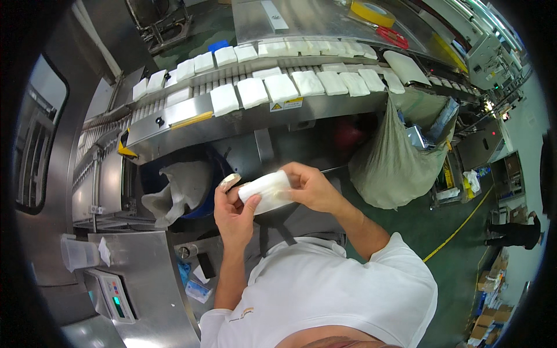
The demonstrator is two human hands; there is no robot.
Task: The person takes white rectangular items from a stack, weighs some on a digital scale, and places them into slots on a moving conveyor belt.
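Left hand [234, 220] and right hand [314, 189] pinch the white folded pad [266, 192] between them; an uneven pull could unfold it; a loose pinch could drop it toward the lined bin [213, 192] left of the left hand.

The pad [264, 191] is showing white, the shirt [331, 284] is matching it, the sack [389, 174] is looking grey-green, the tape roll [374, 18] is showing yellow, and the shadowed bin [217, 177] is perhaps showing dark blue.

The left hand [233, 219] and right hand [316, 188] hold a white pad [267, 190] near a metal conveyor [342, 107].
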